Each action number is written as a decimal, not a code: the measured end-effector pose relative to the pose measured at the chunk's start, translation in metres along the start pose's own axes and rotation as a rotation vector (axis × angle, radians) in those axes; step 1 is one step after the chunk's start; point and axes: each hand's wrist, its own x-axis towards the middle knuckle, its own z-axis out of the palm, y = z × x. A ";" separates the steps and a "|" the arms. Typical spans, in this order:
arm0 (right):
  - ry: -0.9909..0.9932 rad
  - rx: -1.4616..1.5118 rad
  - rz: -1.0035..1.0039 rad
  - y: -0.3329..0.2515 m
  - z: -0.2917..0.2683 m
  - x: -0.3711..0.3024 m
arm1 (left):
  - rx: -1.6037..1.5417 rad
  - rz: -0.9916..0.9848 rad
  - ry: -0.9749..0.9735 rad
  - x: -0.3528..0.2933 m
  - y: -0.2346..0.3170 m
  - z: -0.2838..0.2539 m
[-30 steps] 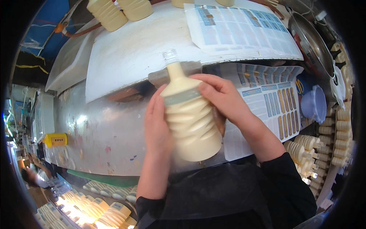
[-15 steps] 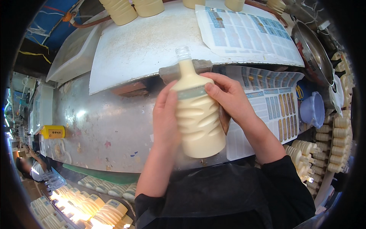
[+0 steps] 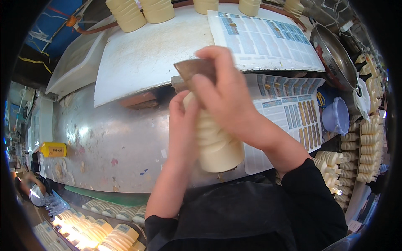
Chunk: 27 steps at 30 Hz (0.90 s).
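Observation:
A cream ribbed plastic bottle stands tilted over the metal table in front of me. My left hand grips its left side. My right hand lies over the bottle's upper part and hides its neck and top. The right hand's fingertips reach a brownish block at the edge of a white board. The right hand is blurred.
Two sheets of printed labels lie to the right, one on the white board and one lower. Beyond are a metal pan and a purple tub. Several cream bottles stand at right, bottom left and top. A yellow box lies left.
My right hand has moved from the bottle's right side up over its neck and top, which are now hidden. The left hand keeps its hold.

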 end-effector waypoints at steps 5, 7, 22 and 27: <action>-0.004 -0.104 -0.003 0.044 -0.015 0.001 | -0.072 0.029 -0.030 0.000 -0.007 -0.012; 0.048 -0.071 0.023 0.061 -0.026 -0.007 | -0.131 0.027 -0.057 0.003 -0.013 -0.016; 0.066 -0.109 0.086 0.033 -0.025 0.003 | -0.254 -0.036 -0.001 -0.008 -0.001 -0.006; -0.043 -0.262 -0.072 0.005 0.009 0.001 | -0.241 0.007 -0.009 -0.015 0.002 0.001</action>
